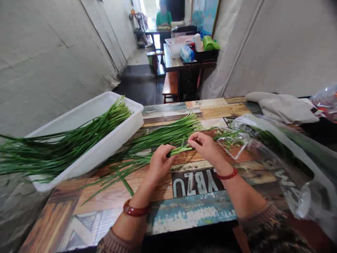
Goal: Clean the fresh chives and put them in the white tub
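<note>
My left hand (162,161) is closed around a small bunch of garlic chives (181,150), the pale stem ends pointing right and the long leaves trailing left over the table. Just beside those ends, my right hand (204,146) has its thumb and fingers pinched together; whatever is between them is too small to make out. Behind both hands lies a larger pile of chives (168,130), cut ends to the right. At the left, more chives (86,140) fill a white plastic tub (131,128), with leaves hanging over its near side.
Chive scraps (231,140) lie right of my hands, beside a clear plastic bag (295,168) with more chives inside. A pale cloth (284,105) sits at the back right. Beyond the patterned table (189,214) are a bench (170,84), a loaded table (173,65) and a person in green (163,18).
</note>
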The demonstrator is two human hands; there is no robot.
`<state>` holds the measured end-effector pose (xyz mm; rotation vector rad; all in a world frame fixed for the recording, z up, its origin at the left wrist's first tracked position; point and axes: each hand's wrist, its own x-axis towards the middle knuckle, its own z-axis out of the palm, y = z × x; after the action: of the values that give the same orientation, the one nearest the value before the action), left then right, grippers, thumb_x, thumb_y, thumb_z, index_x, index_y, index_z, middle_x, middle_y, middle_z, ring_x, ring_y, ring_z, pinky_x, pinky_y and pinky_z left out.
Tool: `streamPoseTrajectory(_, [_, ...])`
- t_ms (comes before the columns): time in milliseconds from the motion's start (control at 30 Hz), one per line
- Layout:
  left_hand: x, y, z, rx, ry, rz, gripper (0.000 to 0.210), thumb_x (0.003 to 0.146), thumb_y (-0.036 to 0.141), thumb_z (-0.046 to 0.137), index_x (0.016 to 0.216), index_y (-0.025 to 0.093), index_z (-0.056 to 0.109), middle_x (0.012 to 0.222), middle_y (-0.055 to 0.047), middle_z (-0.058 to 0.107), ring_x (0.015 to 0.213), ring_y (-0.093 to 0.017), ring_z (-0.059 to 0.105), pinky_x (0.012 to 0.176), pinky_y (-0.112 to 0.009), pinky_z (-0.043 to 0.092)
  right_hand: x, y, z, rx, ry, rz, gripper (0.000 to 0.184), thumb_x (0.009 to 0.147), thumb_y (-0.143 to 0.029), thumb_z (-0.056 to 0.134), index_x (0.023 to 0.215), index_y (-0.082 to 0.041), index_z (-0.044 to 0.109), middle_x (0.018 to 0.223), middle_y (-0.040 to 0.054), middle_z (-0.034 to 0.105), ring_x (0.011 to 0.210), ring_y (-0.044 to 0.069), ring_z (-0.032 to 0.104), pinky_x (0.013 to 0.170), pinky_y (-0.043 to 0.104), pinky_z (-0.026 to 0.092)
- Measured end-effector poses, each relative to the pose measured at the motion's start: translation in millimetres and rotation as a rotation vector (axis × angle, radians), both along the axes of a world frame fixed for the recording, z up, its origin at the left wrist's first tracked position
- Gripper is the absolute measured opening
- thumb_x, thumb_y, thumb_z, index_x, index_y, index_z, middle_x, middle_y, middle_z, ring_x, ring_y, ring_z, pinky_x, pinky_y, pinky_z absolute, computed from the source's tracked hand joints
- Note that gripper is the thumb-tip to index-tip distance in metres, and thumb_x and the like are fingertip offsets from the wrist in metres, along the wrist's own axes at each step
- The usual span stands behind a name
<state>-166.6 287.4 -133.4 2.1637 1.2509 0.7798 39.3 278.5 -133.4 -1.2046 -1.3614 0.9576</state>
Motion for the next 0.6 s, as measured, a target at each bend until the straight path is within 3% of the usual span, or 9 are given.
streamPoseTrajectory(200, [2,4,4.5,-0.246,-0.162,-0.007,0.028,0.087,0.038,0.051,0.070,0.017,0.056,0.065,0.002,0.051,0.064,-0.012,0.045,0.061,-0.023,0.035,7,4,0.7,-0.041,0.157,-0.002,0.025,0.089,-0.041,0.052,0.093,-0.019,0.062,0.083,0.0025,0.068,0.074,0.013,0.061,0.063,0.023,0.048])
streamPoseTrajectory(300, [2,5,6.6,-0.277,-0.181,-0.013,0.031,0.087,0.040,0.051,0.066,0.016,0.053,0.062,0.003,0.048,0.061,-0.010,0.041,0.058,-0.023,0.033,4,4,-2.9,-0.010,0.167,0.067,0.027,0.084,-0.033,0.059,0.107,-0.019,0.059,0.096,0.0039,0.069,0.079,0.012,0.062,0.071,0.024,0.049])
streamPoseTrajectory(400, [3,5,5.1,-0.310,-0.202,-0.039,0.032,0.086,0.042,0.052,0.066,0.016,0.052,0.063,0.003,0.048,0.061,-0.010,0.041,0.058,-0.022,0.033,-8,1,-6.8,0.020,0.098,0.162,0.047,0.077,-0.026,0.067,0.122,-0.021,0.054,0.102,0.0030,0.068,0.070,0.009,0.059,0.067,0.023,0.049])
streamPoseTrajectory(500, [3,5,2.4,-0.323,-0.213,-0.058,0.032,0.086,0.042,0.053,0.066,0.016,0.052,0.062,0.003,0.047,0.061,-0.010,0.040,0.057,-0.022,0.032,-17,-2,-7.2,0.040,-0.003,0.145,0.060,0.075,-0.023,0.068,0.132,-0.022,0.049,0.093,0.0006,0.069,0.061,0.009,0.055,0.058,0.022,0.046])
streamPoseTrajectory(600, [3,5,1.1,-0.312,-0.196,-0.059,0.031,0.085,0.041,0.053,0.066,0.017,0.052,0.061,0.003,0.046,0.061,-0.010,0.039,0.056,-0.022,0.032,-15,-3,-4.3,0.086,-0.130,0.096,0.066,0.074,-0.022,0.069,0.136,-0.023,0.046,0.082,-0.0019,0.068,0.060,0.010,0.055,0.059,0.024,0.047])
